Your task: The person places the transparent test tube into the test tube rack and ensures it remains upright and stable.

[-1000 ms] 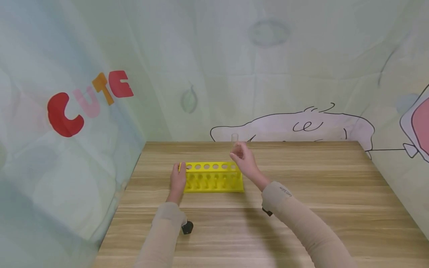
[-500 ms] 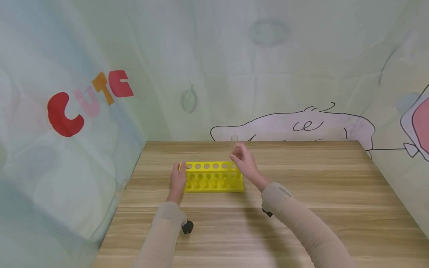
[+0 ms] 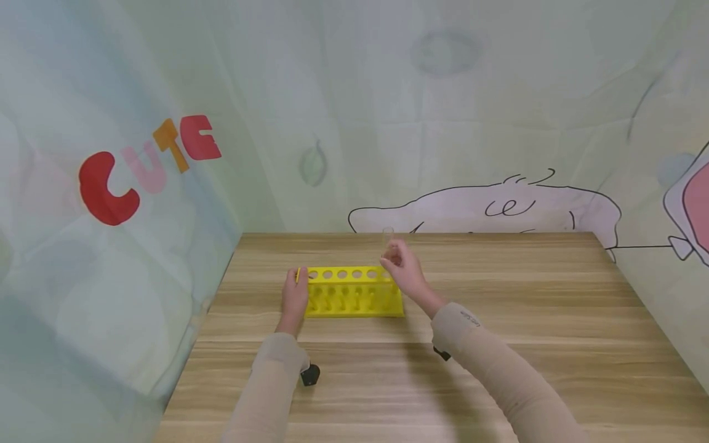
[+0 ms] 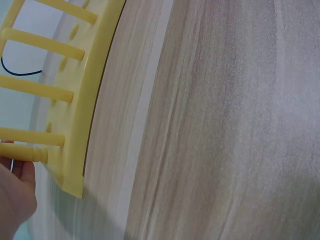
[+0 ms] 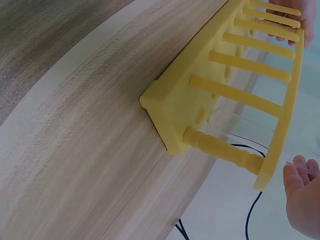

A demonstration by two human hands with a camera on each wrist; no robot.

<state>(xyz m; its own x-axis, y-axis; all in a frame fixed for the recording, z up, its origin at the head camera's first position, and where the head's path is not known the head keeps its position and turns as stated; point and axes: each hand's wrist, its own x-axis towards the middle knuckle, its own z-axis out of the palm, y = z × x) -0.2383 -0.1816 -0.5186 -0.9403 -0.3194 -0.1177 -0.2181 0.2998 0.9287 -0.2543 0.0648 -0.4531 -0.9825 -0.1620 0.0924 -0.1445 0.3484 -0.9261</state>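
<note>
A yellow test tube rack [image 3: 354, 312] stands upright on the table, with a row of holes along its top bar and pegs below. My left hand [image 3: 295, 296] grips the rack's left end, fingers behind it and thumb in front. Above the rightmost hole, my right hand [image 3: 408, 271] pinches a clear test tube [image 3: 388, 234] held upright, its open end sticking up past the fingers. In the right wrist view, the see-through lower part of the tube shows faintly behind the rack's end post [image 5: 220, 149]. The left wrist view has the left hand [image 4: 17, 200] at another post [image 4: 22, 152].
The wood-grain table [image 3: 532, 307] stretches out around the rack. Beyond its far edge hangs a pale printed cloth backdrop [image 3: 354, 123], which also covers the left and right sides. Black wrist camera parts [image 3: 310, 375] show under the sleeves.
My right hand and the test tube have sunk slightly toward the rack, the tube's top now lower against the backdrop. The left hand and the rack have stayed in place.
</note>
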